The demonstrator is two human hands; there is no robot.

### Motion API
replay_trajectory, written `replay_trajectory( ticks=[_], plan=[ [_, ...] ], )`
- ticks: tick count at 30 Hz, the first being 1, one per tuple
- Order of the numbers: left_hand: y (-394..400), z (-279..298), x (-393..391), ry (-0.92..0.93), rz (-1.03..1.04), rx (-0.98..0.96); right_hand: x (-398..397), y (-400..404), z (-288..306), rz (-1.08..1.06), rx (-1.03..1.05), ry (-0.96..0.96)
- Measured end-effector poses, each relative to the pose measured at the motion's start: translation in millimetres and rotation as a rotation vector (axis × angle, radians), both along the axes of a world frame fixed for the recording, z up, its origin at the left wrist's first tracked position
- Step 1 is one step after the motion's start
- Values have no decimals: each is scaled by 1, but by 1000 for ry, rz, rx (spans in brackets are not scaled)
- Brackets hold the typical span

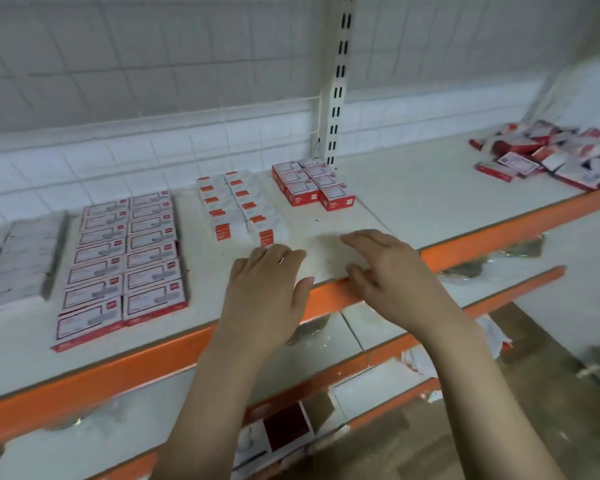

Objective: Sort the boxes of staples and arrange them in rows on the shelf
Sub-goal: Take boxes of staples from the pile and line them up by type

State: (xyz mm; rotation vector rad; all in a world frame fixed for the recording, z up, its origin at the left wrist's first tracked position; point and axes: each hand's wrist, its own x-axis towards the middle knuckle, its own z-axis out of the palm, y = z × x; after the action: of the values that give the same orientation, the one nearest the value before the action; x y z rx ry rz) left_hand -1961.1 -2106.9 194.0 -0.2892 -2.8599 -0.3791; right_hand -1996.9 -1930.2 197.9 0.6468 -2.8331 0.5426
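Both my hands sit at the front edge of the shelf (430, 188), in the middle of the frame, and neither holds anything. My left hand (267, 289) lies palm down with the fingers loosely extended and close together, the fingertips reaching toward the nearest box of the white rows; whether they touch it I cannot tell. My right hand (392, 271) is just to its right, fingers relaxed and slightly spread over the bare white surface, the thumb lying along the orange front lip (499, 237) of the shelf. The two hands are near each other but apart.

The sorted staples stand in groups across the left and centre of the frame. At centre left, the large red-bordered boxes (125, 258) lie flat in two tight columns running from the front toward the back wall. To their right, the small white boxes with red tabs (239, 206) make two narrower columns. Further right and back, near the slotted upright (336, 95), the small red boxes (312, 181) sit in a compact two-column block. At the far left edge lies a pale grey block of boxes (18, 258), too blurred to read.

In the upper right of the frame, well apart from the rows, the unsorted pile of boxes (548, 154) lies jumbled at all angles on the same shelf.

Below, a lower shelf (326, 344) with the same orange edging shows, and a dark red and white carton (284, 427) lies further down near the bottom centre.
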Motion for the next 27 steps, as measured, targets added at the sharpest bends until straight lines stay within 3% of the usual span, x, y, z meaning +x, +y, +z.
replay_trajectory(
  ticks=[10,27],
  plan=[
    [138,-3,-35,-32,-113,-29,-9,143,-7,-136,-39,-50],
    [262,17,-190,82,-352,-33,-106,259,5,-402,3,-35]
  ],
)
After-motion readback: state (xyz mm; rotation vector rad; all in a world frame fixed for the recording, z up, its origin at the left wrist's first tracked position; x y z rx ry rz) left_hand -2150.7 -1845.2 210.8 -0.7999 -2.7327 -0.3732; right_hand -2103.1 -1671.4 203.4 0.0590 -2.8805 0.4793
